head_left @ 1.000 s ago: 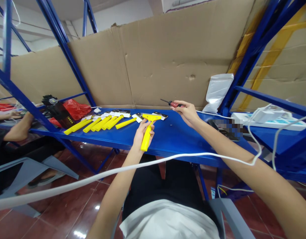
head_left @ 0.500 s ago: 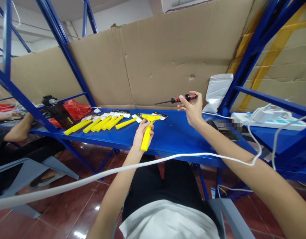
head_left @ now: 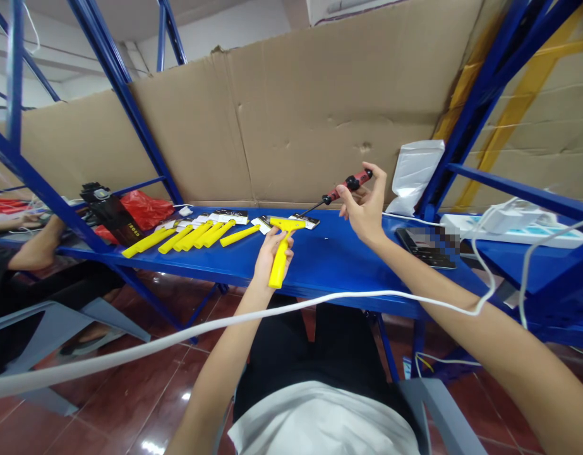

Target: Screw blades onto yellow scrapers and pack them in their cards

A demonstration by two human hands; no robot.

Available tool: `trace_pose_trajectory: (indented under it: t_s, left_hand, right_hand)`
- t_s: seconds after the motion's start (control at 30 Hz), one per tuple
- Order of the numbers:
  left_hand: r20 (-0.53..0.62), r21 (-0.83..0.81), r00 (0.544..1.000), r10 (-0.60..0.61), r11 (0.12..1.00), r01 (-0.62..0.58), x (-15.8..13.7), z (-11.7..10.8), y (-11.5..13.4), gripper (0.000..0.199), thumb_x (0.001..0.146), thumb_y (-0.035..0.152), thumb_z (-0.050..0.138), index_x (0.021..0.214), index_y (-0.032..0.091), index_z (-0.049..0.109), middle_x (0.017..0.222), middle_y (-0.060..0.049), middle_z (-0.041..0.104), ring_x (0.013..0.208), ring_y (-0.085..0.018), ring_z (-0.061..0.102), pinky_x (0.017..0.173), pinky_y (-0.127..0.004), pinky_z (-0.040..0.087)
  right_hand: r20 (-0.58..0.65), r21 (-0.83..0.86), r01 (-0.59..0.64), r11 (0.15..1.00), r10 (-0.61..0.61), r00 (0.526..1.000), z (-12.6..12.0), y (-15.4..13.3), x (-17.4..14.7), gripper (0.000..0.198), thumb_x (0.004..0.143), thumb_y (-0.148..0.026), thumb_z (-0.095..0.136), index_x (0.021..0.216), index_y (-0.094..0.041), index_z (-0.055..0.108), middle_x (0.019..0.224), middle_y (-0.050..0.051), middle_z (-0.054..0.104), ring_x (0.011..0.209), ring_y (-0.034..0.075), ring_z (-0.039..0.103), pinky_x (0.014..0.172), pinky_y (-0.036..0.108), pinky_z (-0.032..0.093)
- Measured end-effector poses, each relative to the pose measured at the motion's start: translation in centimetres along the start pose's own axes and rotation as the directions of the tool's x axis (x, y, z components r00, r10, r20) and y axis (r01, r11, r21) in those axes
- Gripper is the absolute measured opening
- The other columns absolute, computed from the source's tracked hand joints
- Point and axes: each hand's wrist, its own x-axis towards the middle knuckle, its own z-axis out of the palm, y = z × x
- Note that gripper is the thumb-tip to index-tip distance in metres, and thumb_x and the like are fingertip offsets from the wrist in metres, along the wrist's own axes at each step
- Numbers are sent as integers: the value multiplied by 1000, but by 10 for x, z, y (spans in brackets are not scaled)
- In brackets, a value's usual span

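My left hand [head_left: 267, 258] is closed around a yellow scraper [head_left: 278, 264], its wide head up and its handle pointing down toward me. In my right hand [head_left: 369, 212] is a screwdriver [head_left: 348, 184] with a red and black handle. Its thin dark shaft slants down to the left, and the tip ends just above the scraper's head; whether they touch I cannot tell. Several more yellow scrapers [head_left: 191, 237] lie in a row on the blue table [head_left: 333, 265], left of my left hand. Black and white printed packets [head_left: 232, 216] lie behind and among them.
A black bottle [head_left: 112, 215] and a red plastic bag [head_left: 146, 208] stand at the left. On the right are a phone [head_left: 426, 248], a white power strip [head_left: 523, 230] and a silver pouch [head_left: 414, 174]. A white cable [head_left: 338, 297] crosses before me. Another person's arm [head_left: 40, 246] shows far left.
My right hand has tipped the screwdriver, handle end up, and its tip has come down and right, closer to the scraper's head. My left hand and the scraper are nearly still.
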Motion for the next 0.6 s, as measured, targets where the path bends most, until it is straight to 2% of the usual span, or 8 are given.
trace_pose_trajectory:
  t_s: [0.17, 0.33, 0.5, 0.6]
  left_hand:
    - [15, 15, 999, 29, 999, -29, 2, -4, -2, 39, 97, 5, 72, 127, 25, 57, 130, -10, 72, 78, -8, 73, 54, -11, 51]
    - [-11, 32, 999, 48, 998, -48, 3, -5, -3, 41, 95, 6, 76, 127, 25, 58, 127, -9, 72, 78, -8, 75, 55, -10, 52]
    - [-8, 36, 998, 63, 997, -62, 4, -8, -5, 43, 96, 7, 76, 130, 26, 58, 128, -10, 73, 79, -9, 76, 57, -11, 54]
    - [-17, 41, 998, 64, 997, -63, 5, -8, -5, 44, 94, 8, 78, 129, 26, 58, 127, -9, 73, 79, -9, 76, 57, -11, 54]
  right_hand:
    - [39, 35, 37, 999, -38, 999, 2, -5, -6, 104, 85, -83, 86, 165, -41, 33, 119, 10, 77, 77, 27, 77, 65, 43, 63]
    - [49, -4, 4, 1000, -4, 999, 1, -4, -6, 113, 81, -92, 82, 170, -45, 30, 125, 10, 75, 88, 32, 79, 73, 46, 64]
    - [47, 2, 21, 1000, -21, 999, 2, -6, -7, 110, 81, -91, 82, 167, -43, 32, 117, 9, 76, 75, 27, 75, 66, 43, 61]
    - [51, -4, 17, 1000, -17, 999, 2, -6, -7, 109, 83, -90, 81, 167, -43, 31, 118, 9, 76, 76, 27, 75, 66, 43, 61]
